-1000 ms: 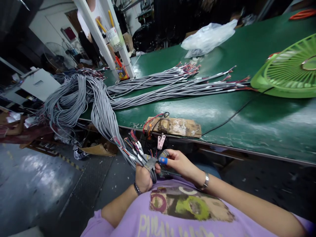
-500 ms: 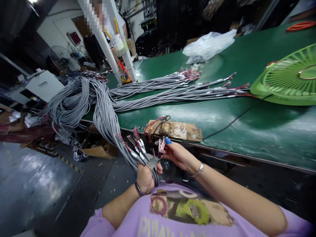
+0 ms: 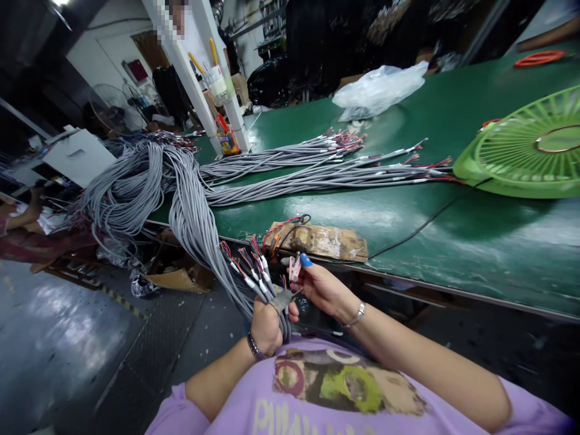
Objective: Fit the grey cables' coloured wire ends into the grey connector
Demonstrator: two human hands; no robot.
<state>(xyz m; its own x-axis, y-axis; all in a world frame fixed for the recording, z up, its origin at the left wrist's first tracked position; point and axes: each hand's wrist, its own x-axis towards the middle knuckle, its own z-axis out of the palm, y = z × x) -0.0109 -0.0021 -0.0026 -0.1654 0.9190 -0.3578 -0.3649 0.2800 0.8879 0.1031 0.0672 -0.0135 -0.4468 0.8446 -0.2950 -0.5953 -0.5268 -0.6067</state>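
My left hand (image 3: 265,326) is wrapped round a bundle of grey cables (image 3: 244,296) near their stripped ends. Fanned out above the fist are thin coloured wires (image 3: 247,260) and white sleeves (image 3: 256,279). A grey wrapping (image 3: 281,300) lies across the cables at the left thumb; whether it covers the thumb or the bundle is unclear. Just right of the wires, my right hand (image 3: 324,287), with blue on its thumb tip, pinches a small pale-pink clip-like piece (image 3: 294,269). Its fingers are closed, partly hidden behind the thumb.
A wooden block (image 3: 335,241) with wires lies at the green table's (image 3: 453,241) front edge. Beyond it are more cable bundles (image 3: 317,175), a green fan (image 3: 525,151), a plastic bag (image 3: 380,90) and a white post (image 3: 194,78). A large cable heap (image 3: 131,187) hangs at left.
The view has shifted slightly. My right hand stays beside the wire ends with the pink piece, its fingers a little changed. My left hand keeps its grip on the cables.
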